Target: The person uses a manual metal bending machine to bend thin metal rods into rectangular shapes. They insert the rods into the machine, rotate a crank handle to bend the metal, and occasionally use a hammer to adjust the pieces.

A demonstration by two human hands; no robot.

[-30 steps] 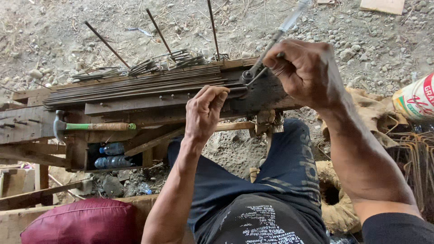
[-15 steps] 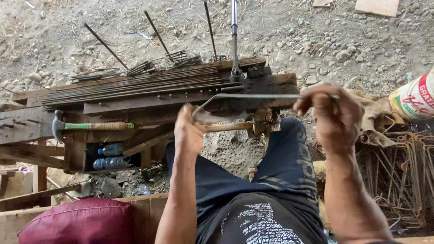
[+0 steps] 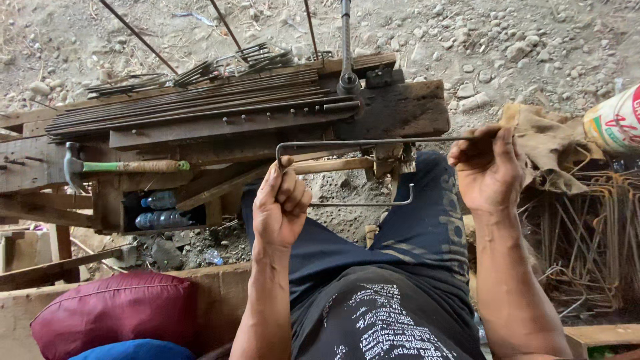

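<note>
Both hands clamp a half-bent steel rod [image 3: 347, 143] lifted clear of the desk [image 3: 400, 110]: left hand [image 3: 280, 207] at nine o'clock, right hand [image 3: 487, 167] at three; next bend likely needs reseating under the lever [image 3: 346, 47]

Thin steel rod [image 3: 373, 142], bent into open rectangle, held level above lap

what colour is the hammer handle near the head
Green near the head of the hammer, then tan toward the grip; shows best in the head view.
</note>
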